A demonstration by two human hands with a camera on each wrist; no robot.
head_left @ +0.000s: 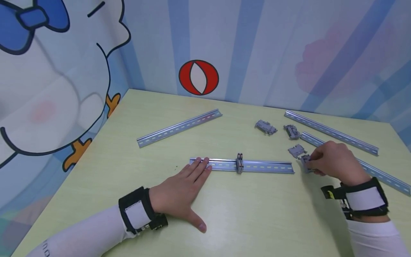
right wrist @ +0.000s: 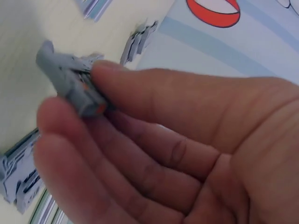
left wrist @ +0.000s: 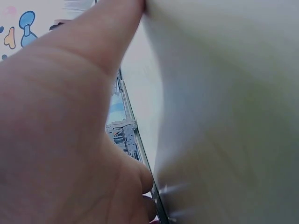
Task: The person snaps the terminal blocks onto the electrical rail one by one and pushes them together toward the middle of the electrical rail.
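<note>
A slotted metal DIN rail (head_left: 268, 167) lies crosswise on the table. My left hand (head_left: 181, 191) rests on its left end, fingers straight and thumb spread. Near the rail's middle stands a narrow grey terminal block (head_left: 239, 163), seated upright across it. Beyond the rail's right end, my right hand (head_left: 337, 162) pinches another grey terminal block (head_left: 305, 163) between thumb and fingers. In the right wrist view this held block (right wrist: 77, 88) shows small orange spots. Another loose grey block (head_left: 297, 151) lies close by the pinching fingers. The left palm hides much of the left wrist view.
Two more loose grey blocks, one left (head_left: 265, 127) and one right (head_left: 292, 132), lie farther back. Another rail (head_left: 179, 128) is slanted at back left. At right, one rail (head_left: 334, 132) lies behind another (head_left: 385, 176), which passes behind the right hand. A printed wall (head_left: 257, 53) bounds the table.
</note>
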